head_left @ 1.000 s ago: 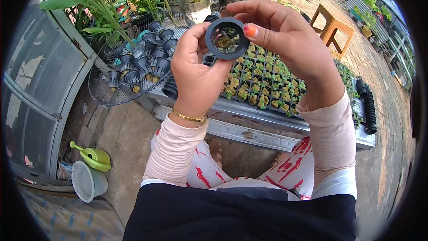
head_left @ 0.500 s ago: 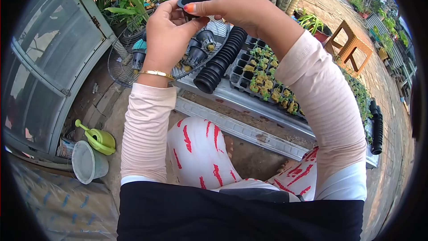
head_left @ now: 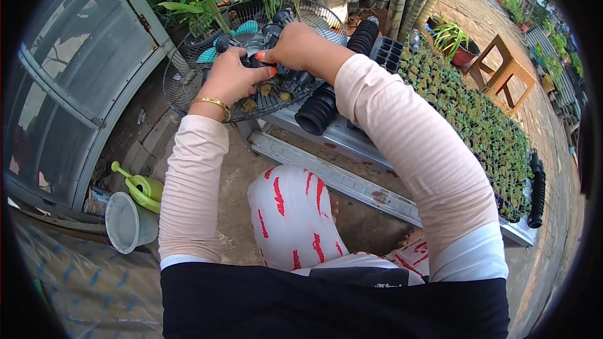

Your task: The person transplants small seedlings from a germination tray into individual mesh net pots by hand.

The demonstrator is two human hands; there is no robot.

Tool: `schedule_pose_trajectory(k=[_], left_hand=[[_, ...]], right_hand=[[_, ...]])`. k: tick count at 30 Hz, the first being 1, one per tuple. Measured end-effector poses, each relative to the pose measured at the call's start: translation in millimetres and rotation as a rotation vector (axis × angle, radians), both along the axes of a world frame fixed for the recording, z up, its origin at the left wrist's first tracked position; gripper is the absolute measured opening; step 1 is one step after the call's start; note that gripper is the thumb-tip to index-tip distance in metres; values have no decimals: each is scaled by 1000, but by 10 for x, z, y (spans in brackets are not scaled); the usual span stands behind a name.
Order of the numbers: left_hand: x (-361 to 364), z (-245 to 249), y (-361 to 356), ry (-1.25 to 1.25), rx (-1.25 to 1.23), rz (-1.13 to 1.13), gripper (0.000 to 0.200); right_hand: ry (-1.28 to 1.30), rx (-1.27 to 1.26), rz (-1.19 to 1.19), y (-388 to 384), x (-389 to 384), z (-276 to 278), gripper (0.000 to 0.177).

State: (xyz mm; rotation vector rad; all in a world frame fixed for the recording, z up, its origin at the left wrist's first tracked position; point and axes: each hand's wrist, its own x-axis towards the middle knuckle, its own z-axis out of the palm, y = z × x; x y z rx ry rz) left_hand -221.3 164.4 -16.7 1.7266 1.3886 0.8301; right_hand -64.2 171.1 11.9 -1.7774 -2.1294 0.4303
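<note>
Over a round wire fan guard [head_left: 177,91], my left hand [head_left: 230,81] and my right hand [head_left: 303,47] meet with bent fingers around a small black net pot [head_left: 256,61]. Most of that pot is hidden by the fingers. Other black net pots [head_left: 300,81] lie in the guard around my hands, some with brownish plugs [head_left: 266,90] at their ends. Teal blade-like pieces [head_left: 247,27] show through the wires. Close to my right forearm, a long stack of nested black pots [head_left: 316,113] rests on a metal bench, partly covered by the arm.
A wide bed of seedlings [head_left: 468,129] fills the bench on the right, with a black cell tray [head_left: 387,53] at its far end. A woven stool [head_left: 502,75] stands beyond. On the left are a green watering can [head_left: 144,191], a bucket [head_left: 130,223] and a framed panel [head_left: 88,56].
Both hands have come down from above the guard into it, the net pot still between them. The view has shifted, and my right forearm now covers the nearer seedling tray.
</note>
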Motion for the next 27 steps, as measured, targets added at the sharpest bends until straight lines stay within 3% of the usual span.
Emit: schedule_pose_trajectory(k=[2,3,8,10,12,14,16,18,20,27], left_hand=[[9,3,-14,278,121,-12,79],[-24,-146,86,428,307,-5,81],[125,19,-150,545,309,-28,75],[178,80,-194,670,476,48,79],[305,197,-277,675,463,66,72],[425,248,-320,670,627,82,64],[578,311,-407,668,708,74,54],[722,394,-505,826,694,88,50],[795,379,-480,825,691,65,45],[1086,326,-312,617,636,-211,34]], right_hand=[[26,66,-6,-35,34,-17,59],[-23,88,31,-38,64,-1,56],[-90,277,87,-285,536,317,38],[-95,355,110,-311,884,457,33],[135,373,102,-559,1160,620,30],[546,108,-194,-839,1244,883,31],[532,146,-203,-1055,1376,925,31],[514,182,-210,-1145,1595,882,31],[508,218,-85,-1109,1841,733,29],[495,171,-228,-940,2014,383,18]])
